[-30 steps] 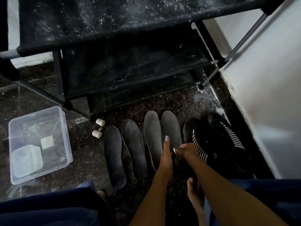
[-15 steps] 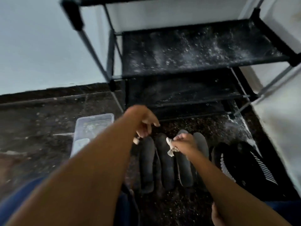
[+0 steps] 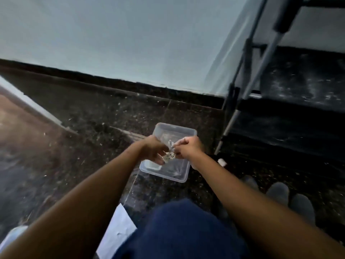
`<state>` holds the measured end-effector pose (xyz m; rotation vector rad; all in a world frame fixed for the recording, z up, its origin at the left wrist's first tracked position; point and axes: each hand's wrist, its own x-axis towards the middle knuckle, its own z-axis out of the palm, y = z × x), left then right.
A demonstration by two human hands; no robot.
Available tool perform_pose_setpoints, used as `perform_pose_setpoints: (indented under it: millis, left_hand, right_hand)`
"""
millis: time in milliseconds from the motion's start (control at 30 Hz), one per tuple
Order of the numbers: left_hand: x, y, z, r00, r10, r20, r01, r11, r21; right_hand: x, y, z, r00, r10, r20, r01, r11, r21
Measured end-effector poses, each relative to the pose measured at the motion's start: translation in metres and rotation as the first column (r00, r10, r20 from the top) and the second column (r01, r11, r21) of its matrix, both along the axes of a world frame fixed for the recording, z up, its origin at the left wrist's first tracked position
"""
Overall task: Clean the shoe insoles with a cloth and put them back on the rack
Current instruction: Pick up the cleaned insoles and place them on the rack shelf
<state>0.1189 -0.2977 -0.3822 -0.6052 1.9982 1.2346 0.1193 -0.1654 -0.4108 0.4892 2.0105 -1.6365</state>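
Observation:
Both my hands meet over a clear plastic tub on the dark floor. My right hand pinches a small dirty whitish cloth. My left hand holds the same cloth from the left side. Grey insoles lie on the floor at the lower right, only their tips showing. The black shoe rack stands at the right, its shelves dusted white.
A small white cylinder lies on the floor by the rack's leg. A white sheet lies beside my blue-clad knee. A pale wall with a dark skirting runs across the back.
My view has swung left from the insoles to the tub. My right hand carried the cloth over the tub, and my left hand came in to hold it too.

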Motion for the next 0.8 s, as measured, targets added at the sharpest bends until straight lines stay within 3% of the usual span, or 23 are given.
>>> perform_pose_setpoints:
  millis: [133,267,400,600,800]
  left_hand:
    - [0.002,-0.039,-0.047,0.967,0.232,-0.105,-0.218,0.967,0.132]
    - [0.002,-0.069,-0.098,0.926,0.335,-0.175,-0.339,0.941,0.007]
    - [0.004,-0.079,-0.141,0.933,0.255,-0.252,-0.309,0.929,-0.205]
    - [-0.005,-0.087,-0.184,0.943,0.086,-0.320,-0.226,0.873,-0.432]
    - [-0.012,-0.090,-0.207,0.985,-0.066,-0.162,-0.037,0.828,-0.559]
  right_hand:
    - [-0.018,-0.044,-0.036,0.995,0.094,0.010,-0.095,0.995,0.019]
    - [-0.030,-0.077,-0.084,0.980,0.188,0.069,-0.190,0.981,0.036]
    - [-0.029,-0.098,-0.128,0.962,0.239,0.135,-0.248,0.967,0.055]
    - [-0.026,-0.117,-0.164,0.946,0.220,0.239,-0.195,0.973,-0.124]
    - [-0.029,-0.121,-0.175,0.955,0.206,0.211,-0.174,0.971,-0.162]
